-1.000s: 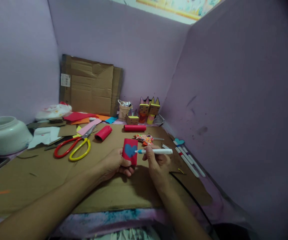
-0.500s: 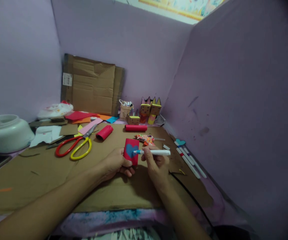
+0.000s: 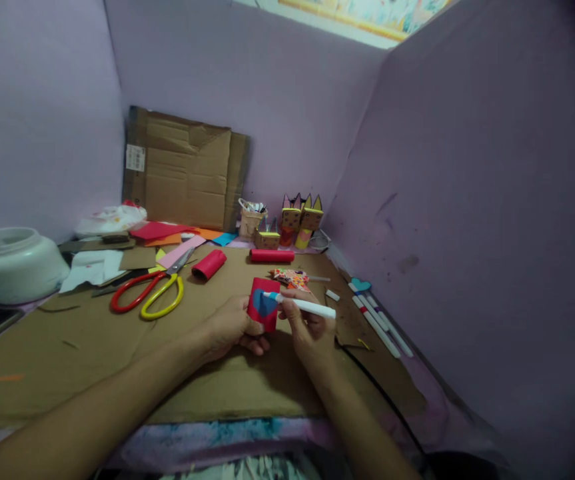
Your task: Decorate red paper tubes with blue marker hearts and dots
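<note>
Looking down in the head view, just left of frame centre: grips a red paper roll upright in the left hand, fingers closed round its lower half, base held just above the cardboard sheet that covers the bench. Pinches a white marker in the right hand, closed on the barrel, with the blue tip set against the upper part of the blue heart on the roll's front; cannot tell for certain whether tip and paper truly touch. Leaves red-and-yellow scissors lying well apart at centre left, a short red tube and a longer red roll farther up the frame, a patterned paper piece just beyond the right hand, and spare markers in a row near the right wall. Shows small box figures standing at the back corner beside a flattened carton, and a white pot at far left. Risks, as a judgement: could push the hollow roll out of round by squeezing too hard; could let it turn in a loose grip, sending the tip off the heart and marking the red paper; could smear wet ink with the left thumb, so close to the heart; could snag the right forearm on the black cable running under it toward lower right.
</note>
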### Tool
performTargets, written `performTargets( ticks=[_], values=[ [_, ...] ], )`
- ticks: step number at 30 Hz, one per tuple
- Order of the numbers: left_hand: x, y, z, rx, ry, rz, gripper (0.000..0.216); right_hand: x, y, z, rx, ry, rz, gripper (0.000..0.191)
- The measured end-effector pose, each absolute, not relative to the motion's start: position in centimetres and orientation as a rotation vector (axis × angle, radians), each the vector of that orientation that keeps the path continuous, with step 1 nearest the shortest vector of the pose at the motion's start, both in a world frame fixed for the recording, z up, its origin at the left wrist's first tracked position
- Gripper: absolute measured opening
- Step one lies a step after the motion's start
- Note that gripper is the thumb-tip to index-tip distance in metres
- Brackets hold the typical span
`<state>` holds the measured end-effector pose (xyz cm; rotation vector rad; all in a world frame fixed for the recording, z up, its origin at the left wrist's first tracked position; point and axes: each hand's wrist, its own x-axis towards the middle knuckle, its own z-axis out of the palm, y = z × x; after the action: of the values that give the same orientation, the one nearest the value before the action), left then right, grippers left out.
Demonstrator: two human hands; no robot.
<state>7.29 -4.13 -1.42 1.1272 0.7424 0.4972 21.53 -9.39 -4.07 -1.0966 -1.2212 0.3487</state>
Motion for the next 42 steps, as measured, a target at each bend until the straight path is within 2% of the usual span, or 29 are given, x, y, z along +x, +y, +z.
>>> performTargets(
  ticks=[11,19,32,42],
  values=[
    [7.35,-3.95,-1.5,1.109,0.763,0.493,0.04,21.55,-9.58,-3.79,-1.056,-1.201,0.336,0.021],
    [7.46,-4.21,-1.13,1.133,0.782,0.493,0.04,21.55,-9.27,-4.21,-1.037,-1.198,0.398,0.017],
    [7.41,-4.0,-1.25,1.13,0.797,0.47,0.044,21.41,-9.75,-3.76,-1.069,-1.216,0.368,0.019],
    [7.44,-4.15,-1.03,1.142,0.795,0.463,0.039,21.57,-9.72,-3.87,-1.111,-1.293,0.306,0.019]
  ],
)
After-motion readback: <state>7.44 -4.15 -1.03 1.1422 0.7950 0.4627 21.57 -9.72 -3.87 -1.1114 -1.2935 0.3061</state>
